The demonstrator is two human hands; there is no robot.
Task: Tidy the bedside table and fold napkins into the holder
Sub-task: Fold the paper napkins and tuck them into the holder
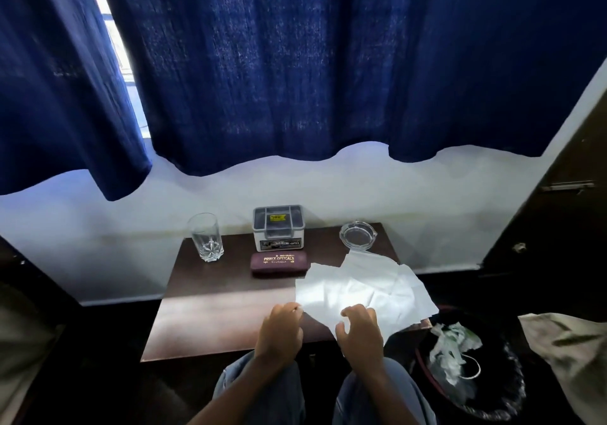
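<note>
Several white napkins (364, 288) lie spread and overlapping on the right half of the dark wooden bedside table (210, 322). My left hand (279, 329) pinches the near left corner of the front napkin. My right hand (359, 329) rests on that napkin's near edge with curled fingers gripping it. A white box with a grey compartmented lid (278, 227) stands at the back middle of the table; whether it is the holder I cannot tell.
A clear drinking glass (206, 237) stands at the back left, a glass ashtray (358, 235) at the back right, a maroon spectacle case (279, 263) before the box. A dark bin with crumpled waste (460, 359) sits on the floor right. Blue curtains (295, 63) hang behind.
</note>
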